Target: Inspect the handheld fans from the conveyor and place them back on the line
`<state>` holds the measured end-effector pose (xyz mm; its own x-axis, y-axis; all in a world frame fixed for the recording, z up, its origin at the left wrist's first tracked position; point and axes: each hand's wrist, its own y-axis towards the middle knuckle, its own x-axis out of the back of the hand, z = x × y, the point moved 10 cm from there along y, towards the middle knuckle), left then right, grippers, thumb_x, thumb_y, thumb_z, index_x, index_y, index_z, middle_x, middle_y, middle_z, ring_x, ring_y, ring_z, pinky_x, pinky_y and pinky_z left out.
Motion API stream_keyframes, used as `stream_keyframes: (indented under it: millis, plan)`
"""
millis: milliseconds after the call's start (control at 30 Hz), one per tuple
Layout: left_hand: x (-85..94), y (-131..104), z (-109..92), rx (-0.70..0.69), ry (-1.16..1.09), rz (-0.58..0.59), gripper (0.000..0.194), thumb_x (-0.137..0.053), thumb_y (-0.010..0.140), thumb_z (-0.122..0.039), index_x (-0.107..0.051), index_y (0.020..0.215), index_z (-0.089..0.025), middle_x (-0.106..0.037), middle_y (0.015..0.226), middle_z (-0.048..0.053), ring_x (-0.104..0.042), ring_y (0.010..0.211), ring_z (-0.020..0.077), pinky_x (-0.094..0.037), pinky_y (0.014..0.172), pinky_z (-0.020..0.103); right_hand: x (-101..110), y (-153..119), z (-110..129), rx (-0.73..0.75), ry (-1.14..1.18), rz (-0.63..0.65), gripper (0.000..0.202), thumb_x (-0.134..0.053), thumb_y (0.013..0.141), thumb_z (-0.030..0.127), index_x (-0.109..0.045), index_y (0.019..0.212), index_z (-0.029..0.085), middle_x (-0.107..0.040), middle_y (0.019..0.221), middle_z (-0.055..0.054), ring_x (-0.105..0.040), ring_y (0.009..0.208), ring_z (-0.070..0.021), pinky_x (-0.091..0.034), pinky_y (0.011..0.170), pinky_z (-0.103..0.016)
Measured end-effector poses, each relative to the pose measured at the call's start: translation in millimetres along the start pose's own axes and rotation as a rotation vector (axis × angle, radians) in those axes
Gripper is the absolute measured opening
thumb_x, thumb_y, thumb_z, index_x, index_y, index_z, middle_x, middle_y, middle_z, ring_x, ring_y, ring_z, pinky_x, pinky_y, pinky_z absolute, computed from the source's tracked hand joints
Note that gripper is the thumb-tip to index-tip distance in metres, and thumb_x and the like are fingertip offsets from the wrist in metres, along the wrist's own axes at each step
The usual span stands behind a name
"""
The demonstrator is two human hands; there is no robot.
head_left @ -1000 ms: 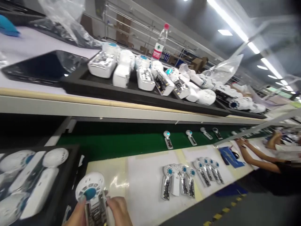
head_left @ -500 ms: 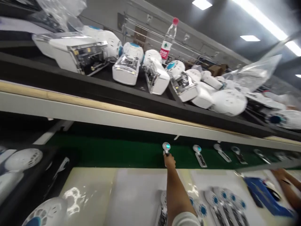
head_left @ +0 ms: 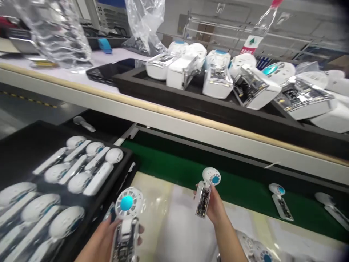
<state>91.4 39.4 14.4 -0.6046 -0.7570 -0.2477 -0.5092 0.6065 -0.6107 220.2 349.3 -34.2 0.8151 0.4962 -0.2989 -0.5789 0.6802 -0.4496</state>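
Left hand (head_left: pixel 105 236), at 7 o'clock from the view centre, is closed around the handle of the left-hand device (head_left: pixel 127 227). Its round white head with a blue centre points up; dark internal parts show in the handle. Right hand (head_left: pixel 216 207), at 5 o'clock, grips the right-hand device (head_left: pixel 203 200) by its handle, fingers showing on both sides. This unit is tilted, head toward 1 o'clock, and appears against the near edge of the green belt (head_left: pixel 169 169); its height above the belt cannot be determined. The two held units are well apart.

Further along the belt, at 4 o'clock, lies a similar unit (head_left: pixel 282 203). Below it, more units (head_left: pixel 252 247) lie on the pale worktop (head_left: pixel 182 229), partly hidden by the right forearm. At 8 o'clock, a black tray (head_left: pixel 21 149) carries rows of white units. At 2 o'clock, a shelf-mounted black tray (head_left: pixel 163 92) holds further units, with a clear bottle (head_left: pixel 256 40) behind them
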Motion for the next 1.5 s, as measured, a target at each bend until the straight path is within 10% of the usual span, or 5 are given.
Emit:
stream_keyframes:
  millis: [300,600,1200,1333,1500]
  plan:
    - [27.3,-69,-21,0.116,-0.330,0.298,0.062,-0.038,0.075,-0.064,-0.061,0.110,-0.019,-0.063,0.112,0.007,-0.053,0.110,0.0268,-0.038,0.099,0.041,-160,-145,-32,-0.001,0.049,-0.056,0.055,-0.036,0.075,0.068,-0.055,0.066,0.017,-0.060,0.051,-0.005,-0.053,0.047,-0.0155,-0.038,0.046,-0.025]
    - [115.0,-115,-35,0.248,-0.696,0.435,0.040,-0.041,0.085,-0.042,-0.064,0.102,-0.015,-0.069,0.090,0.008,-0.062,0.070,0.0166,-0.050,0.058,0.028,-295,-247,-89,-0.088,0.064,0.227,0.062,-0.067,0.059,0.039,-0.048,0.118,0.028,-0.065,0.088,-0.005,-0.061,0.077,-0.0248,-0.047,0.062,-0.036]
    - [246.5,-165,-124,-0.138,-0.423,0.421,0.029,-0.041,0.082,-0.029,-0.065,0.088,-0.013,-0.064,0.073,0.008,-0.059,0.065,0.0193,-0.050,0.062,0.031,-487,-299,-130,-0.237,0.286,0.465,0.043,-0.038,0.083,0.053,-0.059,0.095,0.018,-0.061,0.071,-0.004,-0.057,0.061,-0.0168,-0.046,0.059,-0.031]
    - [314.4,-134,-118,-0.255,-0.151,0.260,0.044,-0.056,0.076,-0.027,-0.048,0.119,-0.027,-0.062,0.109,0.004,-0.059,0.095,0.0224,-0.048,0.081,0.033,-482,-276,-135,-0.132,-0.040,0.353,0.036,-0.056,0.075,0.048,-0.054,0.100,0.022,-0.061,0.074,0.000,-0.057,0.064,-0.0164,-0.046,0.063,-0.031]
    - [489.5,-82,-134,-0.398,0.628,-0.288,0.062,-0.053,0.071,-0.047,-0.045,0.122,-0.013,-0.054,0.125,0.011,-0.049,0.114,0.0270,-0.037,0.097,0.034,-543,-248,-133,0.383,-0.912,0.649,0.040,-0.063,0.072,0.023,-0.055,0.110,0.027,-0.060,0.108,-0.001,-0.053,0.099,-0.0207,-0.039,0.087,-0.034]
